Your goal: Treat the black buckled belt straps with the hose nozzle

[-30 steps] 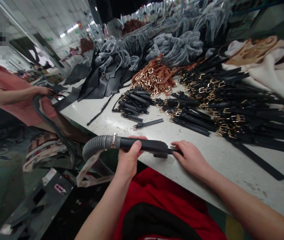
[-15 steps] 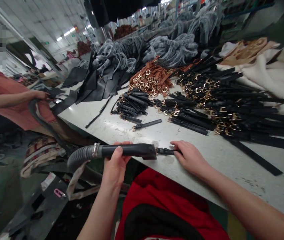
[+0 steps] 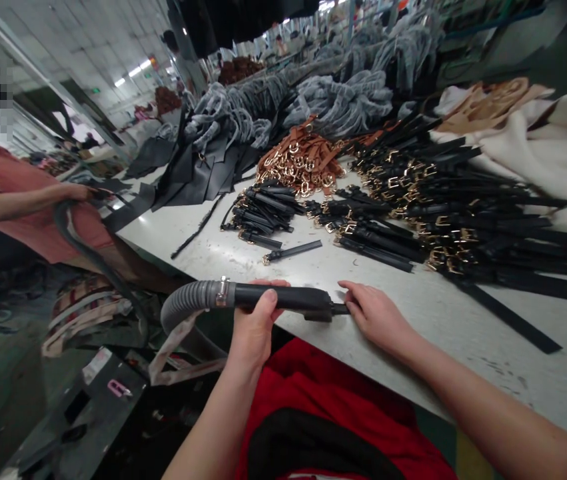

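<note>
My left hand (image 3: 256, 327) is wrapped round the black hose nozzle (image 3: 306, 298), thumb on top. A grey ribbed hose (image 3: 193, 298) is fixed to the nozzle's back end with a metal clamp (image 3: 223, 292). At the nozzle's mouth, my right hand (image 3: 378, 312) pinches a black buckle strap (image 3: 340, 309) low over the table. Only a short piece of it shows; the nozzle hides its buckle end. Beyond my hands, a single black buckle strap (image 3: 296, 251) lies apart, near a small pile of black straps (image 3: 263, 210).
A large pile of black buckle straps (image 3: 493, 227) covers the table's right side. Brown buckle straps (image 3: 308, 160) lie behind, with black sheet pieces (image 3: 198, 170) to their left. A co-worker in a pink top (image 3: 28, 193) stands at left, holding another hose. The white tabletop (image 3: 443, 313) has a front edge.
My left hand has moved the nozzle to the right, over the strap's buckle end, which showed before. My right hand has stayed almost in place.
</note>
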